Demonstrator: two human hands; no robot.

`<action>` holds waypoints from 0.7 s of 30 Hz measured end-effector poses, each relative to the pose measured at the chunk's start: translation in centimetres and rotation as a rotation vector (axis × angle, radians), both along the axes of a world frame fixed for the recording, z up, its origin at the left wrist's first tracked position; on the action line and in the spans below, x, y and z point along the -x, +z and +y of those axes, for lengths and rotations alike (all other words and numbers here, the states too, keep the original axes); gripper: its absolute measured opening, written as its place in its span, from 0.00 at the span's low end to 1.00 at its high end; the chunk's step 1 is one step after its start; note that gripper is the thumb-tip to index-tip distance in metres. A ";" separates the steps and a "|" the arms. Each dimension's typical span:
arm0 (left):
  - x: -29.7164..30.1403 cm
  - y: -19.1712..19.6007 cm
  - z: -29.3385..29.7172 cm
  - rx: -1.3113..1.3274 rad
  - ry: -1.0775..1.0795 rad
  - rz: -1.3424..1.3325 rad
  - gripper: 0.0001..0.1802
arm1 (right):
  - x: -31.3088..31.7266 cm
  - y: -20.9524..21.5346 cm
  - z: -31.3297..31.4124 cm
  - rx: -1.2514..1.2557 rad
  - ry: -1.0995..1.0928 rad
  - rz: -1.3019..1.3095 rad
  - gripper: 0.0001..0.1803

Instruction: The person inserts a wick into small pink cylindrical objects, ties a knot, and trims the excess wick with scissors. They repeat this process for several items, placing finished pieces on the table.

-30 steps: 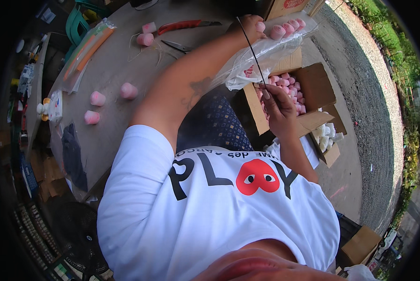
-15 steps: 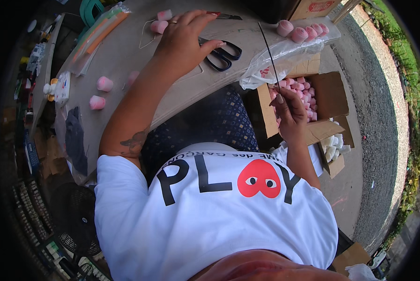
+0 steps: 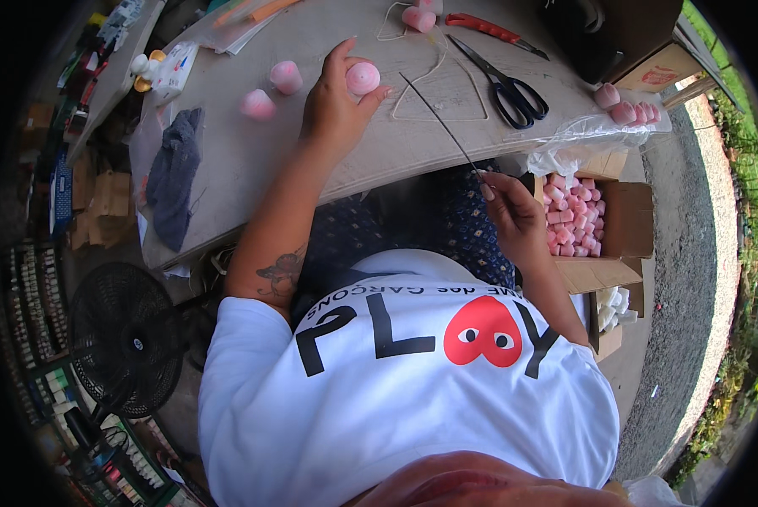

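My left hand is closed around a small pink cylinder, candle-like, between thumb and fingers, its round end showing. In my right hand is a thin dark rod, pinched near its lower end. The rod slants up and left, its tip a little to the right of the held cylinder and apart from it. Left of my left hand stand two similar pink cylinders, one upper and one lower. A thin pale string lies looped on the grey table behind the rod.
Dark-handled scissors and a red-handled knife lie farther right. Several pink cylinders line the right end on clear plastic. A cardboard box of pink pieces stands below. A grey cloth hangs at left, above a fan.
My left hand has moved from beside the scissors to the pink cylinders and taken hold of one. The rod stays in my right hand, tilted farther left. The whole view has shifted.
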State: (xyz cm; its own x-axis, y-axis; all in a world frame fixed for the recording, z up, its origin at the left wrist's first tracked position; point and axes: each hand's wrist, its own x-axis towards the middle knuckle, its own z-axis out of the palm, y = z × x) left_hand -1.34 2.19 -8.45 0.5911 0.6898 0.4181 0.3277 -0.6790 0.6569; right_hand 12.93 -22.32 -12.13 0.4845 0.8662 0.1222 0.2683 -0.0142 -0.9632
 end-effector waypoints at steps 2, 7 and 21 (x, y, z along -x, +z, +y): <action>1.1 0.3 -1.0 -0.196 -0.060 -0.179 0.47 | 0.2 -0.4 -0.2 -0.040 -0.027 0.000 0.09; 2.4 0.2 -1.5 -0.247 -0.097 -0.382 0.46 | -0.4 -0.2 -1.1 -0.051 -0.018 -0.082 0.09; 3.8 1.0 -1.6 1.265 -0.365 -1.069 0.26 | 3.0 1.2 1.0 -0.138 0.102 -0.321 0.13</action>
State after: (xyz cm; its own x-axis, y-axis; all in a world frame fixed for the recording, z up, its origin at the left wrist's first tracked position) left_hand -5.12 0.54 -7.46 0.6224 0.7817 0.0407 -0.6321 0.4713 0.6151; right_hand 9.91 -21.27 -10.89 0.3145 0.8728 0.3731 0.5504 0.1526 -0.8208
